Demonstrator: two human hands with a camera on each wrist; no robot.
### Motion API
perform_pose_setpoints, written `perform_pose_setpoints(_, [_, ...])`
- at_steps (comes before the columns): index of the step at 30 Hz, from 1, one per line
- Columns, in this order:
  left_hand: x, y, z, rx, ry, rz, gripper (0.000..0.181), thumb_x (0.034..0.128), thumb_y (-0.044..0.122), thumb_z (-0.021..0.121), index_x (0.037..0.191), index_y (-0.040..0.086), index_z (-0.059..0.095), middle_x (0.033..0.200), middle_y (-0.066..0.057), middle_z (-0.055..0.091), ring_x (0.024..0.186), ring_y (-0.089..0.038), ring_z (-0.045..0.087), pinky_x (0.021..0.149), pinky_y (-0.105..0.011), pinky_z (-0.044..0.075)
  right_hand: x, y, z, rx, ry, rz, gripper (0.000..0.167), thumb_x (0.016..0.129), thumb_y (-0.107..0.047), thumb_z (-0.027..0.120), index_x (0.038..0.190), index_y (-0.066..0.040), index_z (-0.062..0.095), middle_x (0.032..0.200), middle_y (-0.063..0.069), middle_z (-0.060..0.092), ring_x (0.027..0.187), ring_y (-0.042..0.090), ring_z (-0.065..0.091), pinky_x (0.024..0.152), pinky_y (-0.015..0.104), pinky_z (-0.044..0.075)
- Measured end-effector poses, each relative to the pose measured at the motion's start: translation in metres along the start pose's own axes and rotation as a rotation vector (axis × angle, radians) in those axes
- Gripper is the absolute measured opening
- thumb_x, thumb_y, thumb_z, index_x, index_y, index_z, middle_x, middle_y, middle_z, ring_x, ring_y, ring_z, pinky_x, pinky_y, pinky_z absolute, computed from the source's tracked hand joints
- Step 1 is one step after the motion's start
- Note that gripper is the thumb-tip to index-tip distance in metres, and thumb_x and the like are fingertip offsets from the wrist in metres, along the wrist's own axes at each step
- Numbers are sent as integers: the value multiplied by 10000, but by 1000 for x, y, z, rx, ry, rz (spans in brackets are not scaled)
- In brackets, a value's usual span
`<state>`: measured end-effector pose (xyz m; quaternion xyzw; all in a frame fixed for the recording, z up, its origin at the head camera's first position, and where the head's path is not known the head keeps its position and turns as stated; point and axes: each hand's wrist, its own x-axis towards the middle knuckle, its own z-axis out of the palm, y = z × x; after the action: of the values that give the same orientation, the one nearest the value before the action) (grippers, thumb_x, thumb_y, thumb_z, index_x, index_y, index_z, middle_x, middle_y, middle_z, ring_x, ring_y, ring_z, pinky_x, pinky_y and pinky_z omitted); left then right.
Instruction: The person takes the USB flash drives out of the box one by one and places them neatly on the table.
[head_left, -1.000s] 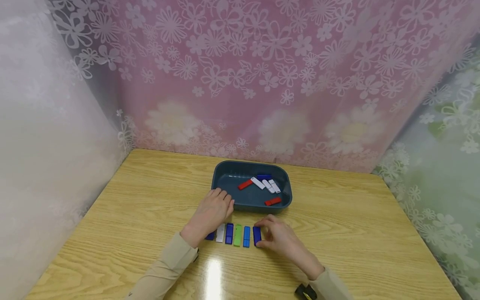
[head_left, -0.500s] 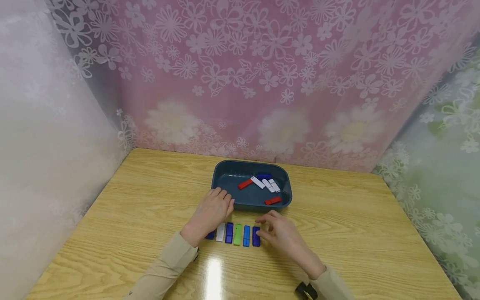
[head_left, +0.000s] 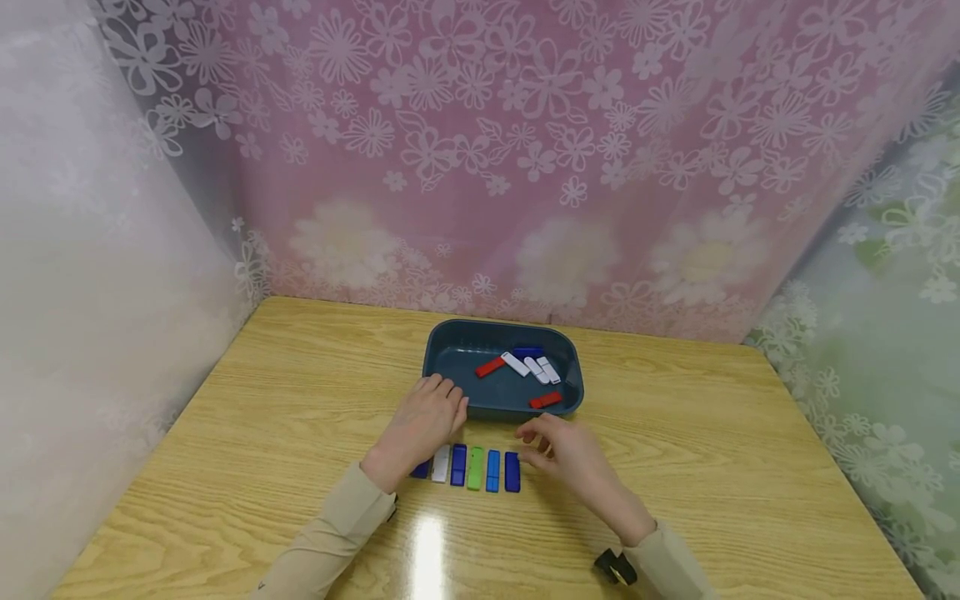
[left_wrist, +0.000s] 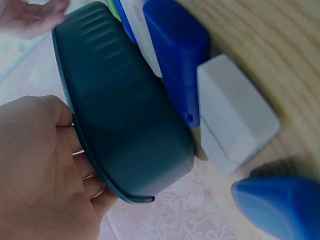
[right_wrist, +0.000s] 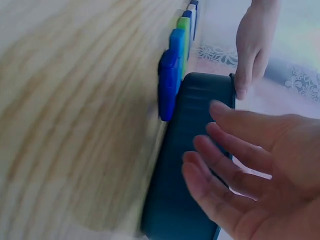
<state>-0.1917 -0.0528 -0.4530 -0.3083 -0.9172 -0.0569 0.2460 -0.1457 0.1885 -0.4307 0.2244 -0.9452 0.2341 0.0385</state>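
A dark teal plastic tub [head_left: 456, 363] stands near the back of the table. My left hand [head_left: 417, 427] holds its near left rim; in the left wrist view the fingers [left_wrist: 84, 164] curl over that rim. Between the tub and me runs a row of what look like USB sticks, with a green stick [head_left: 476, 468], a light blue stick [head_left: 492, 472] and, rightmost, a dark blue stick [head_left: 512, 472]. Just right of that last one hovers my right hand [head_left: 572, 458], fingers loosely bent and holding nothing. My left hand and forearm hide the row's left end.
Inside the tub lie several more sticks: a red one [head_left: 546, 400], another red one [head_left: 491, 367], white ones [head_left: 514, 363] and a dark blue one [head_left: 528, 352]. A floral curtain [head_left: 480, 208] hangs behind the wooden table [head_left: 720, 433].
My right hand has let go of the rightmost dark blue stick and moved slightly up and right from it. That stick now stands straighter in the row. My left hand has stayed on the rim.
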Motion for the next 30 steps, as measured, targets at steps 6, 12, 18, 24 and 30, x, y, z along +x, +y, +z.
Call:
perform_pose_setpoints(6, [0, 0, -1, 3, -25, -8, 211, 1015, 224, 612, 855, 99, 671, 864, -40, 655, 847, -230, 566, 817, -350, 488, -2, 4, 5, -51, -153, -3, 383, 783, -233, 884, 1108, -100, 732, 1031, 3, 673, 833, 153, 614, 709, 282, 528])
perform_pose_setpoints(12, [0, 1, -1, -5, -49, -17, 213, 1021, 230, 603, 871, 97, 678, 874, -39, 659, 851, -228, 562, 814, -350, 487, -3, 0, 9, -120, -203, -15, 461, 740, -304, 910, 1104, -83, 734, 1042, 23, 669, 903, 184, 637, 807, 421, 551])
perform_pose_setpoints(18, [0, 0, -2, 4, -63, -22, 220, 1029, 240, 589, 888, 100, 683, 886, -37, 662, 854, -223, 561, 819, -348, 484, -2, -3, 11, -141, -202, -22, 462, 738, -293, 913, 1105, -76, 737, 1010, 25, 662, 843, 167, 606, 773, 409, 538])
perform_pose_setpoints(24, [1, 0, -2, 8, -59, -21, 213, 1024, 238, 600, 887, 97, 682, 884, -41, 661, 852, -226, 561, 818, -350, 483, -2, -4, 9, -116, -200, -32, 452, 760, -285, 900, 1128, -82, 735, 1025, 22, 657, 831, 145, 585, 748, 377, 530])
perform_pose_setpoints(30, [0, 1, -1, 10, -29, -12, 202, 1009, 231, 625, 869, 97, 683, 863, -39, 659, 832, -227, 562, 801, -347, 488, 2, -2, 2, -19, -62, -69, 249, 862, -160, 813, 1085, -75, 741, 1001, 23, 698, 780, 135, 626, 681, 263, 539])
